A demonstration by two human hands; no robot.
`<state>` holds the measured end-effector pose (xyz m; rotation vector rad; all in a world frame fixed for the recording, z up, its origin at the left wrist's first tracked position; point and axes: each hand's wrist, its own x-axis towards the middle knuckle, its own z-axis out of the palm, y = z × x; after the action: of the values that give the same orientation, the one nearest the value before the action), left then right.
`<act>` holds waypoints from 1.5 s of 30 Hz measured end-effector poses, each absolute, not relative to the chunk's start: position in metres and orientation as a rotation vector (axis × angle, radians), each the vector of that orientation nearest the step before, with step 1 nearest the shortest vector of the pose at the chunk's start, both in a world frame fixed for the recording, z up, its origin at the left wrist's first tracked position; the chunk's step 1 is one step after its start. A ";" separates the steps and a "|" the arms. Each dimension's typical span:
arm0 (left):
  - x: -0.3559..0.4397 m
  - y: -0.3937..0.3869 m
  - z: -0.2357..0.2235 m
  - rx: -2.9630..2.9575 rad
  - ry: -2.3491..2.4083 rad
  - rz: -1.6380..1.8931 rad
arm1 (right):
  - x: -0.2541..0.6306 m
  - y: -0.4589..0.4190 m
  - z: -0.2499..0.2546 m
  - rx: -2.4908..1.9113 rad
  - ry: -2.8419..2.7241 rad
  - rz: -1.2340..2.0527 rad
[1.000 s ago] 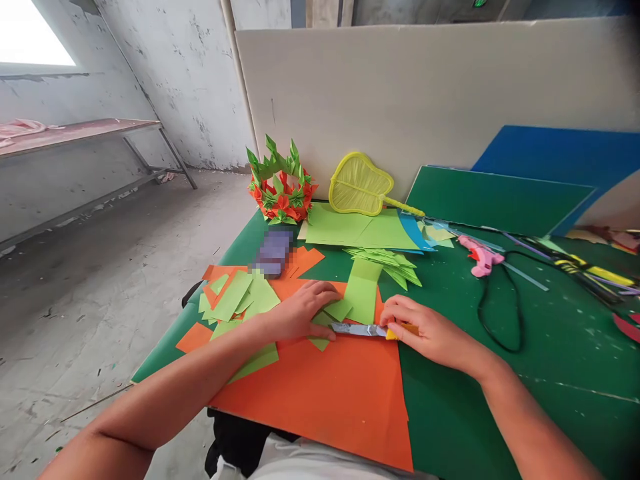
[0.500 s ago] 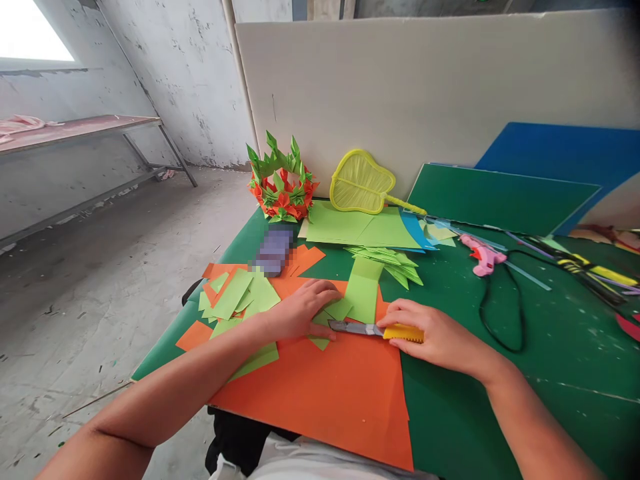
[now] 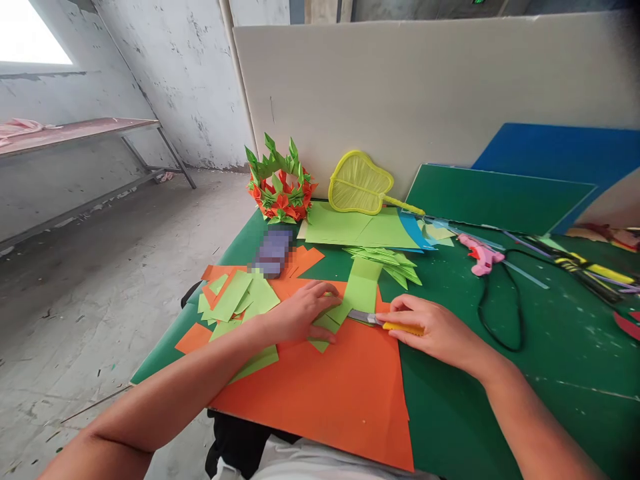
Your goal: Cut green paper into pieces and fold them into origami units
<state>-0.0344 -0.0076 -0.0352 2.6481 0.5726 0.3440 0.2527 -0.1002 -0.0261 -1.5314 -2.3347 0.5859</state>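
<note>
My right hand (image 3: 425, 321) is closed around the yellow handle of a utility knife (image 3: 364, 317). Its grey blade points left, and the tip is hidden under a green paper piece (image 3: 334, 321). My left hand (image 3: 306, 312) has its fingers and thumb curled on that piece. Just beyond the blade, a green paper strip (image 3: 364, 283) lies over a large orange sheet (image 3: 330, 393). Loose green cut pieces (image 3: 235, 297) are scattered left of my left hand, some partly beneath my forearm.
Folded green pieces (image 3: 400, 267) lie behind the strip, near stacked green sheets (image 3: 350, 225). A pink glue gun (image 3: 480, 255) with a black cord is on the right. At the back stand an orange-green paper ornament (image 3: 283, 193) and a yellow fan (image 3: 360, 183). A blurred phone-like object (image 3: 273, 252) sits left.
The knife's blade has slid beneath the green paper piece, which now covers its tip. That piece has shifted right, towards the strip. Both hands stay almost in place.
</note>
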 end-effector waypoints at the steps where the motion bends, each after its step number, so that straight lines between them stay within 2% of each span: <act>1: -0.034 -0.008 -0.035 2.663 0.569 0.326 | 0.252 -0.100 -0.026 -1.536 -2.328 0.606; 7: -0.032 -0.014 -0.029 2.728 0.557 0.275 | 0.247 -0.100 -0.026 -1.536 -2.301 0.674; 45: -0.034 -0.019 -0.027 2.878 0.501 0.168 | 0.237 -0.087 -0.027 -1.499 -2.376 0.534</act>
<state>-0.0337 -0.0193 -0.0270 2.8780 0.5014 0.1678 0.2375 -0.0871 -0.0267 -1.4992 -2.3760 0.5340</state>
